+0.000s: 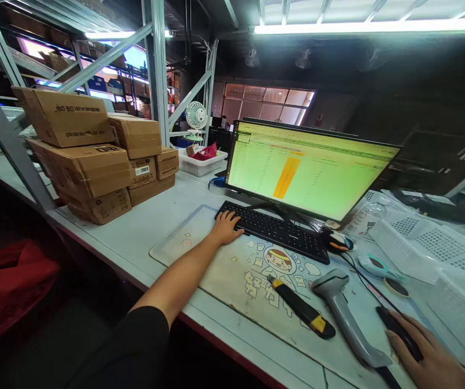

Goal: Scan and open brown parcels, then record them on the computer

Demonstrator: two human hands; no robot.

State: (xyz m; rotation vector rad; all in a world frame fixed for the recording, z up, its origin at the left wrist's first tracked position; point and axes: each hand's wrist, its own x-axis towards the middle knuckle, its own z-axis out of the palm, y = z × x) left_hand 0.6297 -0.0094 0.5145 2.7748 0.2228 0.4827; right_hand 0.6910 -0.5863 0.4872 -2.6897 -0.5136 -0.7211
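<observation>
Head view, looking forward and down along a white counter. Left hand: grip wide, fingers spread and resting on the left end of a black keyboard. Right hand: grip curved over a black mouse, fingers lying along its top, low at the right of the frame.

Under and in front of the keyboard lies a worn printed desk mat with a cartoon figure on it. On the mat, between the hands, sits a black-and-yellow box cutter. A grey handheld barcode scanner lies just left of the mouse.

Behind the keyboard, a monitor shows a yellow-green spreadsheet with an orange block of cells. Just right of the keyboard is a black-and-orange object, too blurred to name.

Stacked cardboard cartons stand on the counter at left, beside steel shelving. Farther back are a white plastic basket holding something red and a small white fan. White perforated crates sit at right. A red bag shows below the counter edge.
</observation>
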